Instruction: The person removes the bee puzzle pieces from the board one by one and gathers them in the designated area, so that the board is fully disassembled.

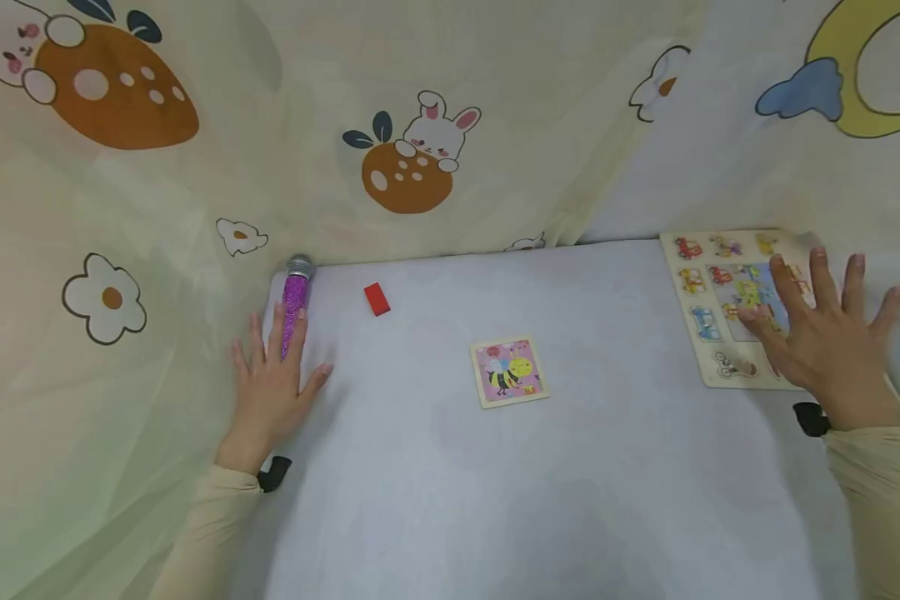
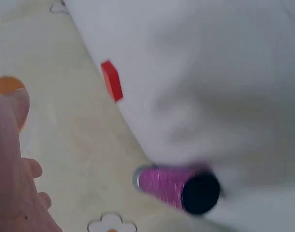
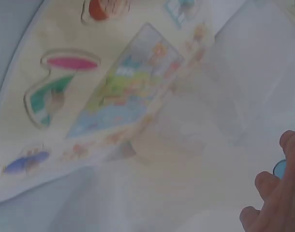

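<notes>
My left hand (image 1: 273,396), fingers spread and straight, is above the lower end of a glittery purple microphone (image 1: 296,287). The left wrist view shows the microphone (image 2: 159,181) apart from the hand (image 2: 12,179), its black end facing the camera. Over on the right, my right hand (image 1: 832,346) spreads its fingers over a cream wooden puzzle board (image 1: 699,354) with small vehicle pieces and a picture centre, covering its right part. In the right wrist view the fingers (image 3: 268,184) are apart from the blurred board (image 3: 14,140). Neither hand holds anything.
A red block (image 1: 377,299) lies on the white table (image 1: 420,467) right of the microphone. Near the middle lies a square bee picture puzzle (image 1: 510,372). A cartoon-printed curtain (image 1: 292,167) hangs along the back and left edges.
</notes>
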A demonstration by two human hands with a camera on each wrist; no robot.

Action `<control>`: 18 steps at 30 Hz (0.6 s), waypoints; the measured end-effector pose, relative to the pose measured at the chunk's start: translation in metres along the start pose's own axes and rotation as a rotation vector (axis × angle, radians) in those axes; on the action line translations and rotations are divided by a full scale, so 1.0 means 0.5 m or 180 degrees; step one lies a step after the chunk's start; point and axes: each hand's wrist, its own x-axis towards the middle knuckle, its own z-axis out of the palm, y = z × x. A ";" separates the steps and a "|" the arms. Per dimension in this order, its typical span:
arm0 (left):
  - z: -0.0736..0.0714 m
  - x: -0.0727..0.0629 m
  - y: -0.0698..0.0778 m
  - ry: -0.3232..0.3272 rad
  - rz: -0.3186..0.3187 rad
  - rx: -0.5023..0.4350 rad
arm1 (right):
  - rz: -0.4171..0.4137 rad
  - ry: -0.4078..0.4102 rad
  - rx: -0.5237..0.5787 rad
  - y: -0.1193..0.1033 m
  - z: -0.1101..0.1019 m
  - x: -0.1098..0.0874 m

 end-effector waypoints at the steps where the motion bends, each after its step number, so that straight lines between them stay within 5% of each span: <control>1: 0.009 0.002 0.009 -0.0011 0.0035 -0.0006 | -0.0033 -0.0010 0.0048 -0.004 0.006 0.002; 10: 0.076 0.029 0.095 -0.0251 0.0281 -0.0023 | -0.0364 0.0022 0.0310 -0.076 0.060 0.020; 18: 0.152 -0.006 0.271 -0.0752 0.0817 -0.0578 | -0.1067 0.0037 0.0886 -0.268 0.127 0.047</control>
